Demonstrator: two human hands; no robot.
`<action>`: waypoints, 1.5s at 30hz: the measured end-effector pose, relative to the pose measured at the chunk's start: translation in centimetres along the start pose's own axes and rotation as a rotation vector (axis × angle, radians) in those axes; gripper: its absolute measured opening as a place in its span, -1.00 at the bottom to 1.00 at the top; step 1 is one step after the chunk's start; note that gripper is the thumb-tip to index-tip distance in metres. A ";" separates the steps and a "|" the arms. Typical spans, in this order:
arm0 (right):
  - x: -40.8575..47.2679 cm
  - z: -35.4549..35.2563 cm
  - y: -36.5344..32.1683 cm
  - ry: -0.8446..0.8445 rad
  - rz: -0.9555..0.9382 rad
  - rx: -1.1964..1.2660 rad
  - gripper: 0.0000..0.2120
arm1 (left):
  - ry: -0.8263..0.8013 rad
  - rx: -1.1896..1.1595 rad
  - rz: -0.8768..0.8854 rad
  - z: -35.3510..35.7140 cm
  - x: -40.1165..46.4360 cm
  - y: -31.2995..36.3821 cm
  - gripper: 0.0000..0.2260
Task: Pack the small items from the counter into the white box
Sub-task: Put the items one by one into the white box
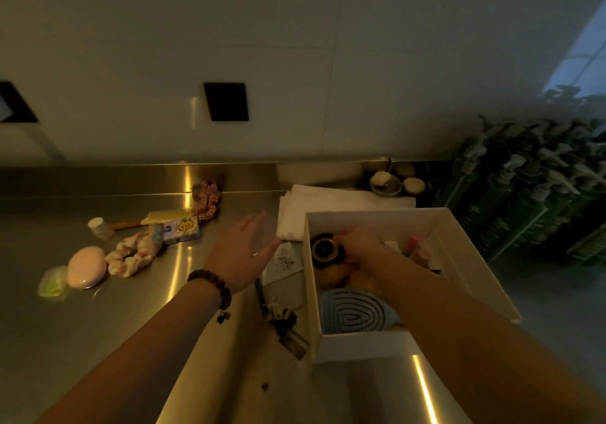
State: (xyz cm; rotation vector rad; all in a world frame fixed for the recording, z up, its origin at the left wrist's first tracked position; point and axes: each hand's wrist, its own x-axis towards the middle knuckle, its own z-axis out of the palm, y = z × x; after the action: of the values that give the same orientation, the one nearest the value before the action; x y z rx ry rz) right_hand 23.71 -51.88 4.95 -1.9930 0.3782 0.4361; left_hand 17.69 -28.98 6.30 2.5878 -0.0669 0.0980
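The white box [465, 226] stands on the steel counter [65, 325] at the right. Inside it my right hand [360, 243] grips a round black jar with a gold ring [323, 247]. A blue oval mat with grooves [354, 317] lies at the box's near end. My left hand [242, 253] hovers flat and open just left of the box, holding nothing. On the counter to the left lie a pink oval case [87, 266], a floral scrunchie [134, 253], a small printed packet [182, 228], a checked scrunchie [206, 200] and a small white cup [98, 226].
A folded white cloth [295, 213] lies behind the box. A printed card [283, 261] and a dark strap with charms [278, 318] rest against the box's left wall. Small bowls [387, 182] stand at the back. Green spray bottles [524, 200] crowd the right.
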 end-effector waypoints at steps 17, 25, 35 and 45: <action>-5.5 -2.7 -4.6 -0.267 -0.010 0.604 -0.48 | 0.106 0.042 -0.032 -1.1 -0.9 1.5 -0.42; -6.7 6.4 -7.5 -0.356 -0.156 0.364 -0.57 | 0.172 0.153 -0.129 -5.1 -5.3 -3.5 -0.47; -5.2 22.8 -9.0 -0.269 -0.359 -0.117 -0.62 | 0.190 0.117 -0.298 -9.7 -8.3 -18.7 -0.48; 2.6 33.0 -10.8 -0.040 -0.680 -0.872 -0.30 | -0.081 0.160 -0.316 -11.4 -5.0 -33.1 -0.21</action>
State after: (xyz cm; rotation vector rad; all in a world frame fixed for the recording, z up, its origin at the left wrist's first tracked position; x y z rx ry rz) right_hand 26.18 -17.83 -1.57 -2.7604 -0.6265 0.2025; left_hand 14.34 5.30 -1.67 2.7250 0.3319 -0.1226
